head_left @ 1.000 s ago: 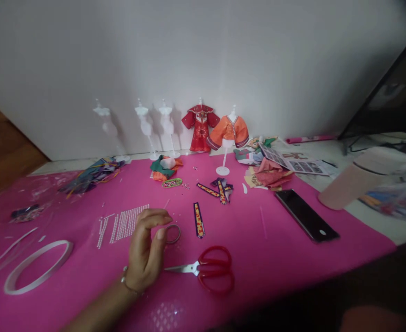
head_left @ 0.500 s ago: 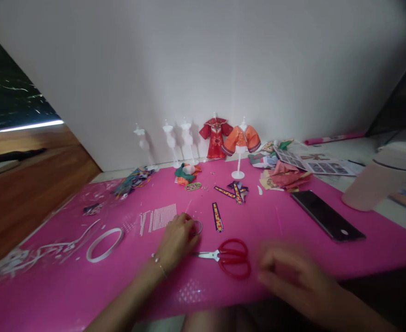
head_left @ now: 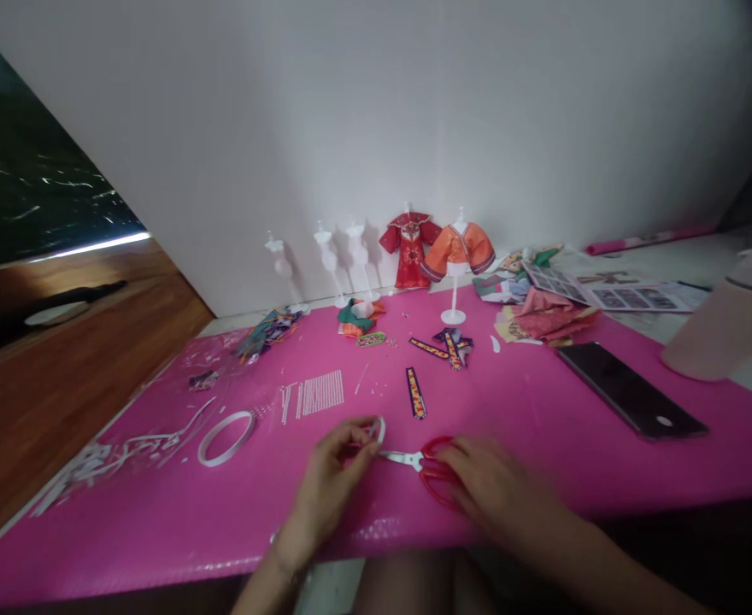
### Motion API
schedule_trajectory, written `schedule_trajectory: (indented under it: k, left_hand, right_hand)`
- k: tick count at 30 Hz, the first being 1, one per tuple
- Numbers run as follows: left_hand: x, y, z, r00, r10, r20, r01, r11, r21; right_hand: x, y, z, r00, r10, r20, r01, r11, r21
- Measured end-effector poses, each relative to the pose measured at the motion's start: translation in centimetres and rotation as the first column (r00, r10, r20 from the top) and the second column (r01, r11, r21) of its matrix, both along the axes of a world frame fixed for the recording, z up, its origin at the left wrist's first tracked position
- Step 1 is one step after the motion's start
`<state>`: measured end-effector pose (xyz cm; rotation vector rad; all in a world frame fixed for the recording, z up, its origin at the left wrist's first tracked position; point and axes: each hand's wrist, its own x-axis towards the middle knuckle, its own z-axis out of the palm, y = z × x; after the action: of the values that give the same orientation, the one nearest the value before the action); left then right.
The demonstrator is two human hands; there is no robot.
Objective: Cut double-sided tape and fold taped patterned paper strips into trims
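Between the thumb and fingers of my left hand (head_left: 330, 483) is a small pale ring (head_left: 382, 429), pinched and tilted up off the table. My right hand (head_left: 495, 483), a little blurred, is closed over the red handles of a pair of scissors (head_left: 407, 459). The blades point left and their tip is close to my left fingertips. Just beyond the scissors lies a patterned dark-edged strip (head_left: 415, 393). Farther left are a sheet of white beaded strips (head_left: 323, 393) and a white tape roll (head_left: 226, 437).
Small white mannequins (head_left: 328, 254) stand along the wall, with a red robe (head_left: 410, 252) and an orange jacket (head_left: 458, 248) on display. Fabric pieces (head_left: 552, 316), a phone (head_left: 629, 389) and a pale cup (head_left: 713, 329) are to the right. Plastic wrap and white scraps (head_left: 94, 457) lie left.
My right hand has moved left onto the scissors' handles. My left hand has lifted the small ring off the table. The whole view has shifted slightly.
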<state>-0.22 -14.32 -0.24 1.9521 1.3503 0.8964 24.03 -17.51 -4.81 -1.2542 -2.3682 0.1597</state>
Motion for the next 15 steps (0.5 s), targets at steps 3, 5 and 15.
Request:
schedule_trajectory:
  k: [3,5,15]
  left_hand:
    - [0.4,-3.1,-0.2,0.933,0.052,0.357,0.002,0.989,-0.148]
    - [0.7,-4.8,-0.7,0.818,0.072,0.571,0.051,0.979,-0.197]
    - [2.0,-8.3,-3.4,0.551,-0.028,0.834,0.143,0.988,-0.061]
  right_hand:
    - [0.2,-0.2,-0.1,0.998,0.014,0.057,-0.013,1.0,-0.019]
    - [0.6,-0.6,-0.1,0.997,0.002,0.083,0.0,1.0,-0.025]
    - [6.0,-5.0,0.7,0.995,0.01,-0.097,-0.013,0.999,-0.03]
